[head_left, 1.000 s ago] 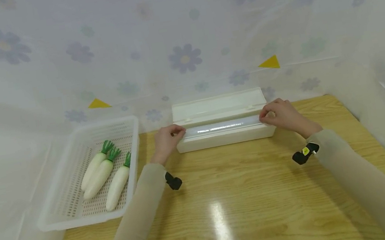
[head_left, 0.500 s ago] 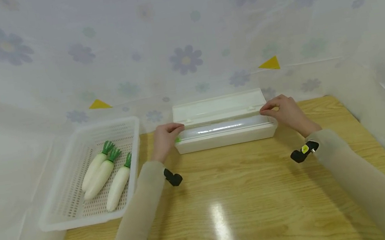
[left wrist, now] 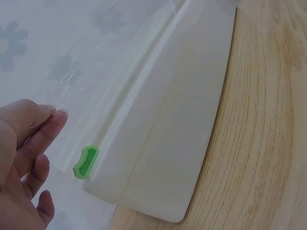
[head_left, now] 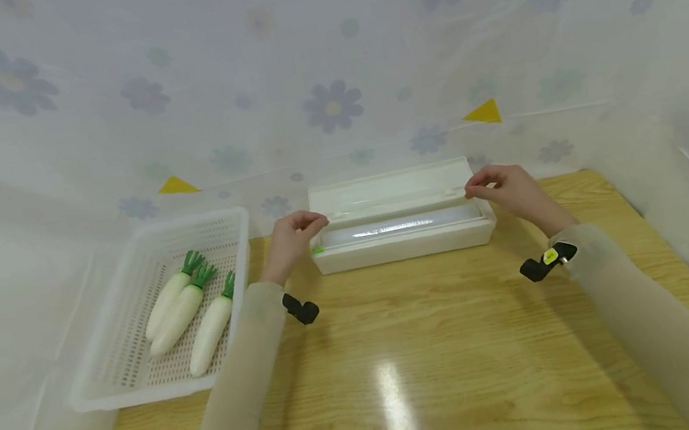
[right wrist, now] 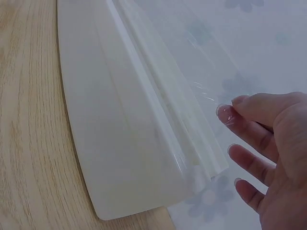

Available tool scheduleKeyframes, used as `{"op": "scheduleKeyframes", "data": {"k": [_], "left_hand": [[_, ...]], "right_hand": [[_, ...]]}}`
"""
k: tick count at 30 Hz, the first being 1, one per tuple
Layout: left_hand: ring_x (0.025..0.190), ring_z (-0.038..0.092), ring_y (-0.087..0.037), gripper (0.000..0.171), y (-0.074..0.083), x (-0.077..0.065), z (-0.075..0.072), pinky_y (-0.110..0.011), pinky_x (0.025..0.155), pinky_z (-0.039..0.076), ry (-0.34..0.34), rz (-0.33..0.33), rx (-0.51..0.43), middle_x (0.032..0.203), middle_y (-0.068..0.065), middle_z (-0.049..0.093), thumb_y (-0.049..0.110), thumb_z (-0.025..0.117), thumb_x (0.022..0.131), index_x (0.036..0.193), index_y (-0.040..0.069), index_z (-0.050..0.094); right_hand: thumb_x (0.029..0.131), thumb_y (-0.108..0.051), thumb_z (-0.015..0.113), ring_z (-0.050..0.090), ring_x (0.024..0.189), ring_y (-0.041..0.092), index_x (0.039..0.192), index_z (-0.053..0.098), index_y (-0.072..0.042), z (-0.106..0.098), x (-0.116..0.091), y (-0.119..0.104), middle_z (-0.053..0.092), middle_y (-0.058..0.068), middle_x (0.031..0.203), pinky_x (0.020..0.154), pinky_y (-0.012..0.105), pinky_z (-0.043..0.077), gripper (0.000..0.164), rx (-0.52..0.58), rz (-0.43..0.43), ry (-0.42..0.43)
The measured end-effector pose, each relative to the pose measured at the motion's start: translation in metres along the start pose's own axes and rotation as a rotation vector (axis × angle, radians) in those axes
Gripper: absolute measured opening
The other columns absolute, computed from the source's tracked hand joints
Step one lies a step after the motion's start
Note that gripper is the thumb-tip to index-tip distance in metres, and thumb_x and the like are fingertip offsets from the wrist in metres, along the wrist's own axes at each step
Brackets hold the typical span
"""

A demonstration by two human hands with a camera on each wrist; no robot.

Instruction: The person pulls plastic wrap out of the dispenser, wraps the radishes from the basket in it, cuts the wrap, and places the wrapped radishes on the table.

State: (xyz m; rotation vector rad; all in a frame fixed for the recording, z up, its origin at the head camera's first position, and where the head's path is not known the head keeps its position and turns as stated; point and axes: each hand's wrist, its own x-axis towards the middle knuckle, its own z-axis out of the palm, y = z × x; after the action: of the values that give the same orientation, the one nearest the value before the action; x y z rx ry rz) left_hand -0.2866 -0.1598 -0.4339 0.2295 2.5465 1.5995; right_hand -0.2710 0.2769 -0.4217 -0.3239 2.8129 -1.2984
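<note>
A long white cling film dispenser (head_left: 406, 249) stands on the table with its lid (head_left: 389, 182) tipped back. Inside it lies a shiny roll of film (head_left: 396, 226). At the left end sits a green slide cutter (left wrist: 86, 163). My left hand (head_left: 289, 245) pinches one corner of the clear cling film (left wrist: 72, 76) between thumb and forefinger, above the box's left end. Over the right end, my right hand (head_left: 512, 197) pinches the other corner, its remaining fingers (right wrist: 252, 163) loosely bent. The film stretches between both hands, nearly invisible in the head view.
To the left, a white perforated basket (head_left: 244, 260) holds several white radishes (head_left: 181, 321) with green tops. The wooden table (head_left: 445, 348) extends in front of the box. A flower-patterned white sheet (head_left: 263, 71) hangs right behind it, bearing yellow triangles (head_left: 485, 112).
Both hands have risen from the roll and moved slightly back toward the lid, drawing the film edge up. The green cutter, hidden a second ago, now shows.
</note>
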Motion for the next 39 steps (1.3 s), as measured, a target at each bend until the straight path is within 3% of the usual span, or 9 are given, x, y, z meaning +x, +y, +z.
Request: {"op": "scheduleKeyframes", "data": {"k": [6,9,13,18,22,27,33,39], "left_hand": [[0.108,0.063,-0.026,0.024,0.002,0.000,-0.001,-0.044,0.095,0.051,-0.011,-0.007,-0.013,0.114,-0.007,0.073,0.031,0.068,0.103,0.118,0.013,0.074],[0.111,0.065,-0.025,0.023,0.003,0.000,0.000,-0.045,0.101,0.052,0.029,0.007,-0.026,0.114,-0.007,0.075,0.029,0.071,0.102,0.116,0.011,0.077],[0.113,0.067,-0.025,0.023,0.004,-0.001,0.000,-0.047,0.105,0.050,0.085,0.035,-0.032,0.113,-0.006,0.077,0.028,0.074,0.099,0.113,0.010,0.080],[0.115,0.065,-0.023,0.024,0.005,-0.002,-0.001,-0.049,0.108,0.048,0.086,0.030,-0.035,0.114,-0.004,0.077,0.030,0.074,0.100,0.113,0.012,0.080],[0.115,0.065,-0.023,0.025,0.007,-0.002,-0.002,-0.049,0.109,0.047,0.088,0.032,-0.036,0.113,-0.004,0.077,0.031,0.074,0.099,0.113,0.012,0.080],[0.114,0.066,-0.023,0.030,0.009,-0.003,-0.004,-0.047,0.109,0.048,0.124,0.066,-0.068,0.113,-0.006,0.077,0.031,0.075,0.098,0.116,0.006,0.078],[0.114,0.068,-0.024,0.028,0.012,-0.002,-0.008,-0.044,0.109,0.049,0.135,0.111,-0.113,0.115,-0.008,0.077,0.027,0.075,0.098,0.115,0.006,0.079],[0.118,0.066,-0.025,0.031,0.019,-0.002,-0.017,-0.045,0.110,0.048,0.097,0.092,-0.122,0.118,-0.009,0.077,0.026,0.074,0.099,0.119,0.001,0.076]], "right_hand": [[0.108,-0.028,0.059,0.056,0.115,0.036,0.125,0.064,0.000,0.000,0.002,-0.004,0.064,0.022,0.122,0.102,0.055,0.042,0.033,0.001,-0.010,-0.086],[0.108,-0.026,0.060,0.056,0.118,0.038,0.128,0.066,0.000,-0.001,0.001,-0.006,0.065,0.023,0.122,0.103,0.057,0.042,0.034,-0.025,-0.006,-0.085],[0.106,-0.033,0.063,0.057,0.115,0.036,0.125,0.072,-0.004,-0.002,-0.001,-0.006,0.068,0.020,0.124,0.092,0.051,0.045,0.036,-0.050,0.018,-0.035],[0.105,-0.042,0.063,0.058,0.112,0.031,0.122,0.074,-0.008,-0.001,-0.004,0.000,0.069,0.015,0.127,0.087,0.044,0.045,0.040,0.023,0.060,-0.011],[0.104,-0.045,0.063,0.059,0.116,0.030,0.120,0.075,-0.009,0.000,-0.005,0.004,0.073,0.010,0.122,0.092,0.045,0.045,0.041,0.079,0.075,-0.005],[0.102,-0.045,0.066,0.060,0.123,0.024,0.120,0.077,-0.007,-0.002,-0.005,0.000,0.078,0.003,0.113,0.102,0.047,0.045,0.043,0.133,0.058,0.066],[0.102,-0.045,0.066,0.060,0.112,0.002,0.118,0.078,-0.007,-0.006,-0.005,-0.009,0.079,0.003,0.109,0.096,0.032,0.046,0.043,0.137,0.041,0.126],[0.101,-0.044,0.068,0.060,0.108,-0.003,0.119,0.078,-0.009,-0.013,-0.005,-0.015,0.078,-0.014,0.103,0.092,0.027,0.045,0.041,0.142,0.023,0.135]]}}
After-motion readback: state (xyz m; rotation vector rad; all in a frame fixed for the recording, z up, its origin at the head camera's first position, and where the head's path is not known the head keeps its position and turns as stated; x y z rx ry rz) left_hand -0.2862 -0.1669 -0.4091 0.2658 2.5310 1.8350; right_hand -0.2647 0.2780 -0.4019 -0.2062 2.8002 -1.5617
